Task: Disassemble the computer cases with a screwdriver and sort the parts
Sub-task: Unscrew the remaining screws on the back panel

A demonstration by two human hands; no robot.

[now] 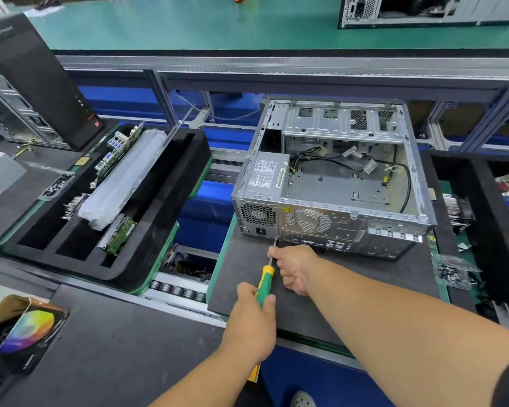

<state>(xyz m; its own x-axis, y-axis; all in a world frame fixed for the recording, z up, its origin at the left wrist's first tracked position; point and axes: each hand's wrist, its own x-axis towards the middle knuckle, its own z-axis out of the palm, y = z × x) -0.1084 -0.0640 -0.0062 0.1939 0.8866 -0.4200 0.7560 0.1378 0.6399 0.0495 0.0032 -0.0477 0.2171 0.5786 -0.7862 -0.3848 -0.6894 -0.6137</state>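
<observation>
The computer case [329, 183] lies on its side on the dark mat of the surface [350, 289], side panel off, its rear plate turned toward us along the mat's far half. We judge the step in hand to be a screw at the lower edge of that rear plate, just below the power supply [265, 174] in the case's near left corner. The screwdriver [266, 277] runs from us straight toward that spot, long axis nearly square to the plate, tip touching it. Our left hand [252, 321] is wrapped round the green and yellow handle; our right hand [294, 268] is nearer the case and pinches the bare shaft to steady it. Well off to the left stands a black sorting tray [165, 230] holding boards.
</observation>
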